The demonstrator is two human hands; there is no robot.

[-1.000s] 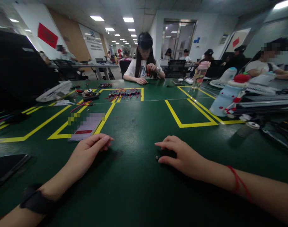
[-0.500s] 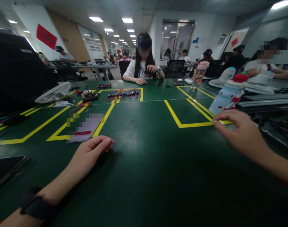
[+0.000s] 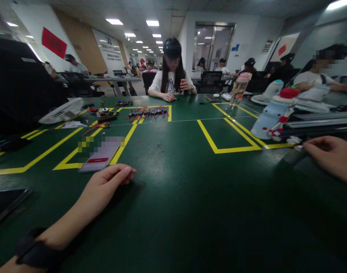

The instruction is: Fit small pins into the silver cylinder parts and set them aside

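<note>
My left hand (image 3: 106,184) rests on the green table with its fingers loosely curled and the thumb against them; nothing shows in it. Just beyond it lies a phone (image 3: 101,157) with a lit, partly blurred screen. At the right edge, my right hand (image 3: 331,155) pinches a small greyish, see-through thing (image 3: 294,154) between thumb and fingers; motion blurs it and its kind is unclear. A small white piece (image 3: 294,140) shows just above it. Beyond that hand stands a light blue bottle (image 3: 266,121) with a red top.
Bundles of coloured wires (image 3: 147,113) lie at the far side, before a seated person (image 3: 171,72). A white fan (image 3: 62,110) lies at the left, and a clear pink-lidded bottle (image 3: 240,90) stands at the back right. Metal bars (image 3: 321,125) lie at the right. Yellow tape (image 3: 207,136) marks the table.
My right hand has moved right, away from the blue bottle, and now has the greyish see-through thing in its fingers. My left hand has stayed in place.
</note>
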